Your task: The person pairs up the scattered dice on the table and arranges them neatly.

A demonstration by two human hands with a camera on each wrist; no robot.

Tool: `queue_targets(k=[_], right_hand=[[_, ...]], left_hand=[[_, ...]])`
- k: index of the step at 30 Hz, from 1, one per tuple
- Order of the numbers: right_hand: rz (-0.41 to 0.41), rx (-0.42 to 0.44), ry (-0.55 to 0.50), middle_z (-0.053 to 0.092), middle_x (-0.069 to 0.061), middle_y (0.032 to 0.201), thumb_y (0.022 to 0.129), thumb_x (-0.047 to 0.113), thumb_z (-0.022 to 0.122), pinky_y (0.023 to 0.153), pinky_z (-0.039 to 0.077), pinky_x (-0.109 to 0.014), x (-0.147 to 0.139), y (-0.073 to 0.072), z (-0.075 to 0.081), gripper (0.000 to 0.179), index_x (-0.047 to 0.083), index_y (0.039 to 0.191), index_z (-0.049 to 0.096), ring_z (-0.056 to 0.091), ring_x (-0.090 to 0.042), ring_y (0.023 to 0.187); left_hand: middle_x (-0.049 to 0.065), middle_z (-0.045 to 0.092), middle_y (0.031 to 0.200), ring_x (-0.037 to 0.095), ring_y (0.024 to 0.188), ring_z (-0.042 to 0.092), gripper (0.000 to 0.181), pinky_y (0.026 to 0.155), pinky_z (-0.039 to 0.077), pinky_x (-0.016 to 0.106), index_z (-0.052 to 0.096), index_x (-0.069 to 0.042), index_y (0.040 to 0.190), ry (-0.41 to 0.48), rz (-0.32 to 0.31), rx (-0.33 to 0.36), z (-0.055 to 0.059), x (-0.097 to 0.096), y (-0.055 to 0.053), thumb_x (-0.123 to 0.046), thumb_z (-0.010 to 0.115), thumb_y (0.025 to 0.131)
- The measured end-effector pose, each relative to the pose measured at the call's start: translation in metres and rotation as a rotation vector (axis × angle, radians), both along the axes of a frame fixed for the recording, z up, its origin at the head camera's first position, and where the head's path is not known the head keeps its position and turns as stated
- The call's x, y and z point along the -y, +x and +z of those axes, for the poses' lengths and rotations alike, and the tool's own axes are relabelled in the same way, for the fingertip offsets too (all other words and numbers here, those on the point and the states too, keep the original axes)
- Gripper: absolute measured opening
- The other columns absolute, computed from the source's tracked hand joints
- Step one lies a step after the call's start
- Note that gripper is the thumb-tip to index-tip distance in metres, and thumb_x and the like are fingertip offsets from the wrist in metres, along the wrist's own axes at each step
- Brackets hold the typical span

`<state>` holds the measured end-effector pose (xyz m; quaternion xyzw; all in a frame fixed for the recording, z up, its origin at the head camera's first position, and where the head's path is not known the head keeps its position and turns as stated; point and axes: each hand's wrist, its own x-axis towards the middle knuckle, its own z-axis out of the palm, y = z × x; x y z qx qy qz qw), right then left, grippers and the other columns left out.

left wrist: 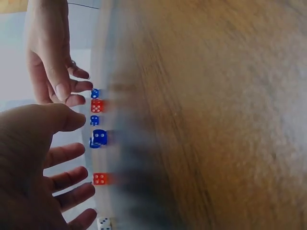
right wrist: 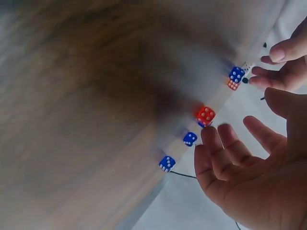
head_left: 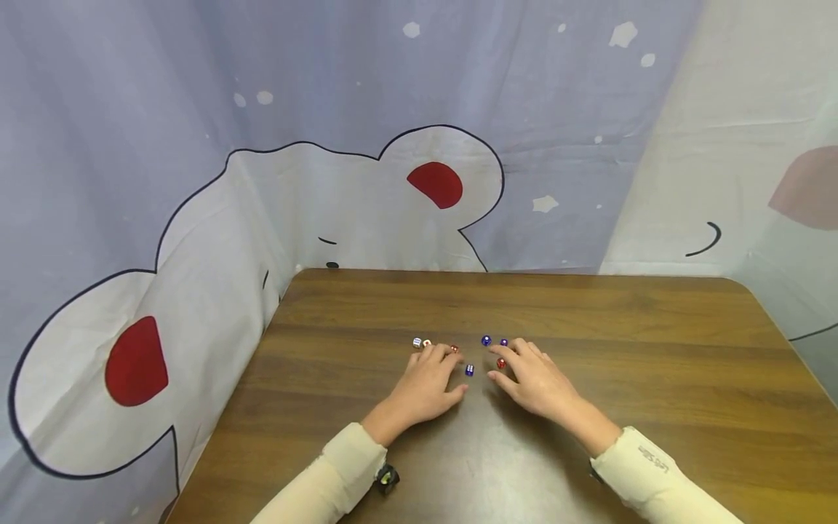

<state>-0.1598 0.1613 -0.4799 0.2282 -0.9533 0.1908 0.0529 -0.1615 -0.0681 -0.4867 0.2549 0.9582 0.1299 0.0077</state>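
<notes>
My left hand (head_left: 427, 384) hovers low over the table with fingers spread and loosely bent, holding nothing. By its fingertips lie a red die (head_left: 455, 349) and two white dice (head_left: 417, 342), one partly hidden. A blue die (head_left: 469, 370) sits between the two hands, to the right of the left index finger. My right hand (head_left: 538, 378) is likewise relaxed, its thumb and fingers apart with nothing gripped. Close to its fingertips is another red die (head_left: 500, 363), and blue dice (head_left: 487, 340) lie just beyond. In the right wrist view, a red die (right wrist: 206, 115) overlaps a blue one behind it.
A brown wood-grain table (head_left: 655, 349) stretches around the dice on all sides. Behind it and along both sides hangs a printed curtain (head_left: 366, 196). A dark wrist device (head_left: 387, 479) sits at the left sleeve cuff.
</notes>
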Motion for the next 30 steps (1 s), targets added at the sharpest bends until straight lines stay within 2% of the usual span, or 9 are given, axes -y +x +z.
queue_targets(k=[3, 7, 10, 16, 21, 25, 30], right_hand=[[0.011, 0.014, 0.017, 0.059, -0.001, 0.099, 0.094, 0.033, 0.072, 0.082, 0.049, -0.046, 0.003, 0.0, -0.001, 0.043, 0.015, 0.132, 0.065, 0.058, -0.02, 0.089], [-0.001, 0.048, 0.036, 0.062, -0.002, 0.103, 0.093, 0.034, 0.072, 0.083, 0.051, -0.047, 0.009, 0.001, -0.002, 0.04, 0.017, 0.129, 0.067, 0.059, -0.02, 0.089], [-0.02, 0.078, 0.038, 0.063, -0.004, 0.107, 0.092, 0.034, 0.073, 0.078, 0.052, -0.046, 0.014, 0.001, -0.003, 0.039, 0.018, 0.128, 0.068, 0.059, -0.02, 0.089], [-0.056, 0.107, 0.041, 0.061, -0.002, 0.098, 0.091, 0.032, 0.076, 0.069, 0.048, -0.04, 0.021, 0.001, -0.003, 0.038, 0.018, 0.126, 0.069, 0.054, -0.017, 0.081], [-0.061, 0.074, 0.065, 0.064, -0.006, 0.105, 0.089, 0.03, 0.078, 0.08, 0.053, -0.047, 0.025, 0.0, -0.005, 0.035, 0.016, 0.12, 0.071, 0.064, -0.027, 0.094], [-0.057, 0.062, 0.088, 0.065, -0.008, 0.113, 0.088, 0.029, 0.079, 0.089, 0.053, -0.051, 0.028, -0.002, -0.007, 0.033, 0.015, 0.117, 0.072, 0.064, -0.034, 0.104], [-0.059, 0.052, 0.1, 0.064, -0.006, 0.116, 0.087, 0.029, 0.08, 0.087, 0.054, -0.049, 0.033, -0.006, -0.01, 0.03, 0.016, 0.113, 0.073, 0.065, -0.033, 0.102]], left_hand=[[0.004, 0.056, 0.137, 0.024, 0.126, 0.049, 0.046, 0.102, 0.041, 0.045, 0.062, -0.016, 0.132, 0.008, 0.013, 0.01, -0.003, -0.002, -0.001, -0.042, 0.067, 0.094], [0.003, 0.058, 0.134, 0.023, 0.123, 0.051, 0.042, 0.099, 0.043, 0.043, 0.063, -0.017, 0.129, 0.007, 0.03, 0.017, -0.006, -0.005, -0.003, -0.039, 0.068, 0.094], [0.002, 0.059, 0.132, 0.022, 0.12, 0.052, 0.04, 0.096, 0.044, 0.041, 0.064, -0.017, 0.127, -0.006, 0.044, 0.016, -0.008, -0.007, -0.005, -0.038, 0.068, 0.093], [0.0, 0.062, 0.127, 0.021, 0.116, 0.053, 0.039, 0.092, 0.046, 0.039, 0.066, -0.018, 0.126, -0.056, 0.071, -0.017, -0.012, -0.012, -0.007, -0.038, 0.07, 0.092], [0.002, 0.062, 0.129, 0.022, 0.117, 0.053, 0.04, 0.094, 0.046, 0.039, 0.067, -0.018, 0.125, -0.102, 0.082, -0.049, -0.012, -0.016, -0.007, -0.039, 0.071, 0.091], [0.0, 0.063, 0.129, 0.021, 0.117, 0.054, 0.037, 0.095, 0.046, 0.039, 0.068, -0.02, 0.123, -0.111, 0.095, -0.07, -0.013, -0.018, -0.009, -0.041, 0.07, 0.092], [-0.003, 0.065, 0.127, 0.018, 0.114, 0.056, 0.029, 0.093, 0.047, 0.038, 0.071, -0.022, 0.115, -0.096, 0.103, -0.11, -0.016, -0.02, -0.012, -0.041, 0.071, 0.092]])
